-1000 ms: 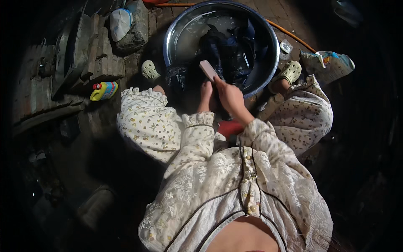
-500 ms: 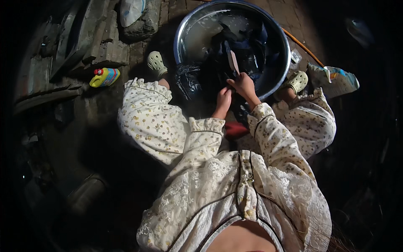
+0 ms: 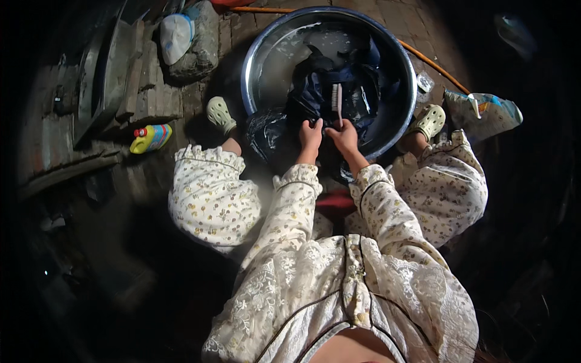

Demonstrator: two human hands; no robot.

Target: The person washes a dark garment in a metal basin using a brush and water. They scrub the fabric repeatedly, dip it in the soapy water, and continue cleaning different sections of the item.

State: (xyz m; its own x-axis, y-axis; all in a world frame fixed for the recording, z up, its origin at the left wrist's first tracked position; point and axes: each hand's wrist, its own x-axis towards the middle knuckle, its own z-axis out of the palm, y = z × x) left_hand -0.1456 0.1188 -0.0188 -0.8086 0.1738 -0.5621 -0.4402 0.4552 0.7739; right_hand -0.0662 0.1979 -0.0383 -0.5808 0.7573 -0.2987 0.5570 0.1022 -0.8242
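Note:
A large metal basin [image 3: 247,78] of cloudy water stands before me, with a dark navy wet garment [image 3: 305,97] bunched in it and hanging over its near rim. My left hand [image 3: 311,134] is closed on the garment's near edge, thumb pointing away from me. Beside it, my right hand [image 3: 346,138] holds the handle of a pale pink scrubbing brush [image 3: 337,100]. The brush points away from me over the garment, its white bristles facing left. Whether the right fingers also pinch cloth is hidden.
A yellow bottle with a red cap [image 3: 150,138] lies at the left. A white bag [image 3: 177,37] rests on a stone block at the far left. An orange hose [image 3: 433,65] runs behind the basin. At the right is a printed plastic bag [image 3: 484,116].
My hands have moved apart, the left one shifting left and away from me. The brush has rolled, so its bristles now show at its left side.

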